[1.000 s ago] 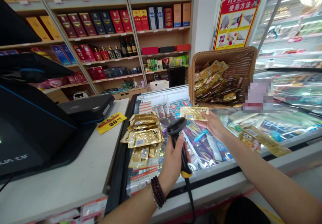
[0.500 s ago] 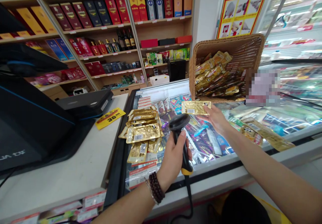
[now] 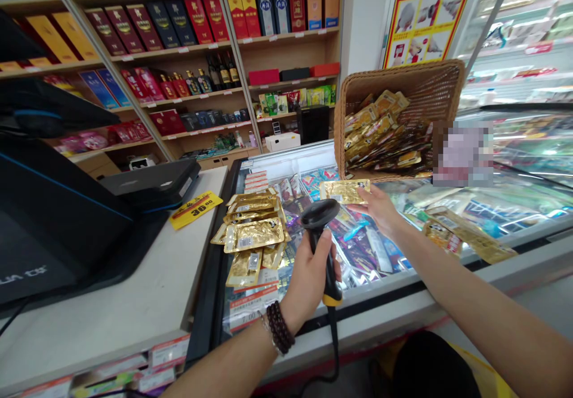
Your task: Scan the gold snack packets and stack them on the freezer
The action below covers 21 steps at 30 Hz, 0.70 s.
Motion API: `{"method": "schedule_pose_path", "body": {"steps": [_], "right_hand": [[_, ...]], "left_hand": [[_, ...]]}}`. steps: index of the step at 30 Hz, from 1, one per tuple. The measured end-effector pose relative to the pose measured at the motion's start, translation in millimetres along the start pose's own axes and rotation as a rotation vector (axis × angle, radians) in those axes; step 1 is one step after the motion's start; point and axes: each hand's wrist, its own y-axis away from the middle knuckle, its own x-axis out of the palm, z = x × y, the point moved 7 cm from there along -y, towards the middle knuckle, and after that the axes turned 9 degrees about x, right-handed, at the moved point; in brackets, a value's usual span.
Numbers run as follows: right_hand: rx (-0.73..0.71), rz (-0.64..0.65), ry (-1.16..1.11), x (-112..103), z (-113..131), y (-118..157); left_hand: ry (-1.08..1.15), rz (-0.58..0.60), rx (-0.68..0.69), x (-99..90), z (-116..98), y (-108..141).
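At the right hand (image 3: 375, 210), fingers (image 3: 360, 204) seemingly pinch a gold packet (image 3: 344, 191).

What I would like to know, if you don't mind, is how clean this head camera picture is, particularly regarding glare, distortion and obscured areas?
In the head view, the foil packet shines with glare, reflections wash across the glass freezer lid, the wooden shelves lean from wide-angle distortion, and a pixelated patch hides what lies beside the wicker basket.

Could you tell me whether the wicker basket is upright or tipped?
Tipped: the wicker basket leans toward the camera, its open top showing the gold sachets inside.
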Motion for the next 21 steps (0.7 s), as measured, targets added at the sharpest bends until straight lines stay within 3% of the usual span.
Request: {"method": "schedule_pose_path", "body": {"steps": [9, 15, 18, 21], "right_hand": [[-0.019, 0.014, -0.007, 1, 1, 3], [-0.077, 0.06, 0.018, 4, 1, 1], [-0.147, 0.15, 0.005, 22, 6, 5], [-0.245, 0.276, 0.016, 56, 18, 16]], "left_hand": [[-0.007, -0.016, -0.004, -1.2, -2, 0], [0.016, 0.016, 0.077, -0.1, -9, 7], [0.047, 0.023, 0.111, 0.7, -16, 13], [0.05, 0.021, 0.139, 0.1, -21, 18]]}}
